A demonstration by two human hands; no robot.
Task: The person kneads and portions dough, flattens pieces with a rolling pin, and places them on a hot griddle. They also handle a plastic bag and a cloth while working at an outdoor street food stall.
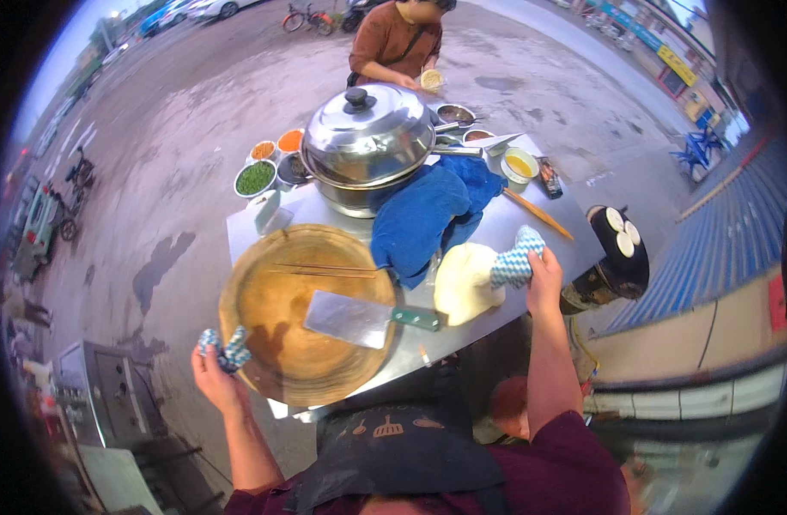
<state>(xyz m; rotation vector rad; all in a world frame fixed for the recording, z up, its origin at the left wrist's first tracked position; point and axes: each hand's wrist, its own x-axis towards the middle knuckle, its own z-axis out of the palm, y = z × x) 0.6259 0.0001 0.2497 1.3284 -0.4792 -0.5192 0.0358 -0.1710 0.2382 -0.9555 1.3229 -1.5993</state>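
In my left hand (221, 383) I pinch a blue-and-white zigzag cloth (233, 351), held beside the left rim of a round wooden chopping board (255, 257). A matching cloth (517, 261) is gripped by my right hand (545, 283), raised at the right side of a pale mass of dough (461, 290) and overlapping it in view. On the board rests a cleaver (348, 318), its green handle extending past the right rim towards the dough. Two thin chopsticks (322, 270) lie across the board's upper part.
Behind the board stands a lidded steel pot (367, 141), with blue cloth (419, 219) beside it. Bowls of chopped greens (255, 178) and yellow liquid (521, 165) flank it. A wooden stick (538, 214) lies right. White rounds sit on a black griddle (606, 241). Another person (396, 42) stands opposite.
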